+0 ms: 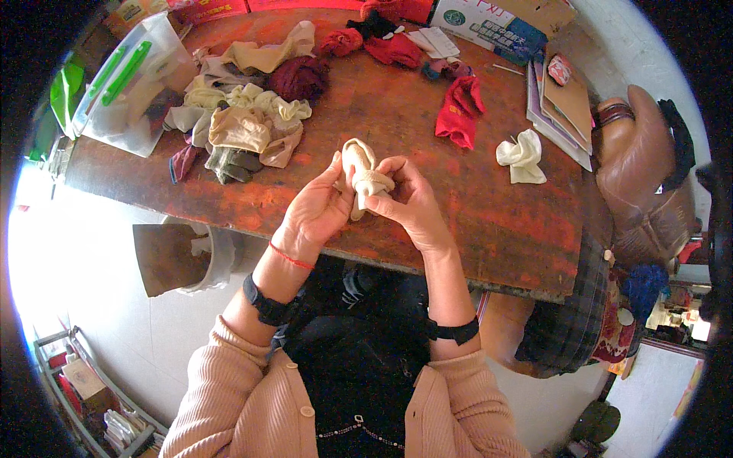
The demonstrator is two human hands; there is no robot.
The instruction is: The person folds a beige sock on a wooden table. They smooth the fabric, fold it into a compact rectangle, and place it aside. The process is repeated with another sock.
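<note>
Between both hands, above the front part of a worn reddish-brown wooden table (395, 109), is a cream sock (359, 153), partly rolled and folded over itself. My left hand (320, 203) grips it from the left, thumb along its side. My right hand (415, 200) pinches the thick folded band on the right, thumb below and fingers above. Parts of the sock are hidden behind the fingers. To the right lies a crumpled off-white sock (521, 157). A red sock (461, 111) lies farther back. On the left sits a pile of beige, grey and cream socks (240, 129).
A clear plastic bin (140, 86) with green handles stands at the table's left. Dark red bundled fabric (298, 77) and red socks (395, 51) lie farther back. Notebooks and folders (558, 109) line the right edge, near a brown leather seat (641, 154). A bucket (220, 257) stands below.
</note>
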